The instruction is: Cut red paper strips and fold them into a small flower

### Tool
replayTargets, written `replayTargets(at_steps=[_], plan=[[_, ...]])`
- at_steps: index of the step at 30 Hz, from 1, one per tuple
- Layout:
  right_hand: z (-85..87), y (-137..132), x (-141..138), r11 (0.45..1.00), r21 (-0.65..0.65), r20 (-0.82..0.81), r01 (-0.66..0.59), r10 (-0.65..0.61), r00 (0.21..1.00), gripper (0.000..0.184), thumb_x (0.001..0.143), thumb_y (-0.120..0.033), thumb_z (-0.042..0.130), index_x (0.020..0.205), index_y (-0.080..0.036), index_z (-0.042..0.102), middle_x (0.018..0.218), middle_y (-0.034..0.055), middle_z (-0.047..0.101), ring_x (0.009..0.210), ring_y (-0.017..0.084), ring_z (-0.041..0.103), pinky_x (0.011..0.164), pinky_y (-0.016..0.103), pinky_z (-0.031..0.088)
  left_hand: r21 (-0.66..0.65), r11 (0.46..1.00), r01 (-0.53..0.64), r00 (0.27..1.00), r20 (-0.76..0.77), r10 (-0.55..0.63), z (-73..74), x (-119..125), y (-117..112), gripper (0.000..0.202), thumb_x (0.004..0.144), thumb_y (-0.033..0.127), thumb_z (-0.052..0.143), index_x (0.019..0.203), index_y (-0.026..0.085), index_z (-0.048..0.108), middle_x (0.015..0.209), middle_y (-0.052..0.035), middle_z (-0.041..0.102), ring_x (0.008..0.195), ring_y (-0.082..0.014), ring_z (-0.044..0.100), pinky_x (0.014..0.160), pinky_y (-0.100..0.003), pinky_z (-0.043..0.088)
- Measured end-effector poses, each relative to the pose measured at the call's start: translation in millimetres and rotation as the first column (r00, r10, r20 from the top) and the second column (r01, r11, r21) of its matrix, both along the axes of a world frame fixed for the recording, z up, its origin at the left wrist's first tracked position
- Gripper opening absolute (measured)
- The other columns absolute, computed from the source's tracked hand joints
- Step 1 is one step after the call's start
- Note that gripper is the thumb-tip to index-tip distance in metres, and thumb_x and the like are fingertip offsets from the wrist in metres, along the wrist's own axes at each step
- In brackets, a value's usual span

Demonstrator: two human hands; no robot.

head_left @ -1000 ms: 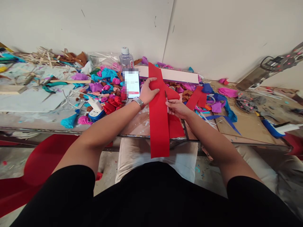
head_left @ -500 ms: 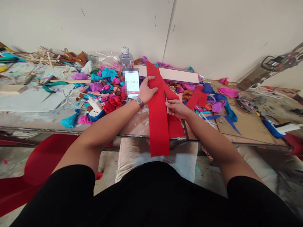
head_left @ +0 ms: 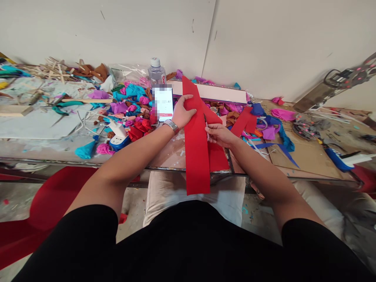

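Observation:
A long strip of red cloth (head_left: 197,156) lies over the worktable, its lower end hanging past the front edge above my lap. My left hand (head_left: 183,111), with a metal-banded watch on the wrist, holds the strip's upper part, thumb and fingers curved over it. At the strip's right edge, my right hand (head_left: 219,134) is closed round a slim cutting tool (head_left: 208,135) with a pale handle. The tool's thin dark tip meets the cloth; most of the handle is hidden by my fingers. A second flap of red cloth (head_left: 217,157) lies beneath, to the right.
A lit phone (head_left: 163,103) leans by a clear bottle (head_left: 157,72). Colourful cloth bundles (head_left: 132,102) crowd the left, near a power adapter (head_left: 119,137) and green-handled pliers (head_left: 66,106). Red scraps (head_left: 245,120) and cardboard (head_left: 305,156) lie right. Someone's pale-trousered leg (head_left: 317,203) is at right.
Both hands stay almost in place. The upper right part of the red cloth has shifted slightly near the tool's tip. The digits on the phone have advanced.

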State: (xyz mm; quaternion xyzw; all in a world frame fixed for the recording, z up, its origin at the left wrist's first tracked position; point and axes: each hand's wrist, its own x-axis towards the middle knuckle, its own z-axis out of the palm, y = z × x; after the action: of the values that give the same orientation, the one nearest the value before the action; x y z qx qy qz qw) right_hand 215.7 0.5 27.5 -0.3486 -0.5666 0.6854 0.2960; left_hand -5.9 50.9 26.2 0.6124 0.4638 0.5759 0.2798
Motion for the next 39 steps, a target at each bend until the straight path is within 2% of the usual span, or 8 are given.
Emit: replayTargets(at_steps=[9, 19, 25, 35, 39], plan=[[-0.6, 1.0, -0.1, 0.999, -0.021, -0.022, 0.032, -0.033, 0.999, 0.053, 0.065, -0.058, 0.097, 0.075, -0.017, 0.066, 0.056, -0.0014, 0.066, 0.044, 0.007, 0.054, 0.038, 0.016, 0.036, 0.006, 1.000, -0.007, 1.000, -0.005, 0.007, 1.4, 3.1, -3.8, 0.057, 0.074, 0.013, 0.070, 0.129, 0.022, 0.060, 0.141, -0.0085, 0.066, 0.127, -0.0267, 0.065, 0.116, -0.045, 0.054], [-4.2, 3.7, 1.5, 0.999, -0.019, -0.030, 0.035, -0.036, 0.999, 0.050, 0.068, -0.055, 0.096, 0.077, -0.016, 0.067, 0.057, -0.0014, 0.066, 0.044, 0.007, 0.053, 0.037, 0.016, 0.034, 0.011, 1.000, 0.015, 1.000, -0.001, -0.015, 1.6, 5.5, -5.6, 0.056, 0.074, 0.014, 0.069, 0.128, 0.022, 0.060, 0.141, -0.0080, 0.066, 0.123, -0.0255, 0.068, 0.112, -0.044, 0.057], [-0.8, 1.4, 0.4, 0.999, -0.004, -0.032, 0.037, -0.037, 0.999, 0.049, 0.068, -0.056, 0.095, 0.073, -0.017, 0.065, 0.055, -0.0017, 0.064, 0.042, 0.007, 0.052, 0.036, 0.017, 0.034, 0.024, 1.000, 0.006, 1.000, -0.014, -0.005, 0.5, 4.7, -4.0, 0.056, 0.073, 0.015, 0.069, 0.128, 0.022, 0.060, 0.141, -0.0086, 0.066, 0.125, -0.0268, 0.066, 0.115, -0.045, 0.054], [5.1, -1.1, -0.7, 0.998, -0.011, -0.042, 0.055, -0.056, 0.998, 0.054, 0.062, -0.059, 0.097, 0.071, -0.016, 0.065, 0.056, -0.0006, 0.066, 0.042, 0.007, 0.053, 0.035, 0.017, 0.031, 0.002, 0.999, 0.054, 0.999, -0.011, -0.054, 1.3, 8.5, -10.0, 0.057, 0.076, 0.017, 0.068, 0.132, 0.021, 0.058, 0.142, -0.0105, 0.064, 0.123, -0.0264, 0.066, 0.112, -0.045, 0.055], [6.6, -1.7, -1.1, 0.997, -0.016, -0.025, 0.070, -0.070, 0.997, 0.050, 0.068, -0.055, 0.095, 0.071, -0.016, 0.064, 0.055, -0.0010, 0.065, 0.042, 0.007, 0.053, 0.035, 0.017, 0.031, 0.008, 0.999, 0.039, 0.999, -0.008, -0.039, 1.4, 9.4, -10.5, 0.056, 0.075, 0.016, 0.069, 0.130, 0.021, 0.059, 0.140, -0.0105, 0.065, 0.124, -0.0265, 0.066, 0.112, -0.045, 0.056]])
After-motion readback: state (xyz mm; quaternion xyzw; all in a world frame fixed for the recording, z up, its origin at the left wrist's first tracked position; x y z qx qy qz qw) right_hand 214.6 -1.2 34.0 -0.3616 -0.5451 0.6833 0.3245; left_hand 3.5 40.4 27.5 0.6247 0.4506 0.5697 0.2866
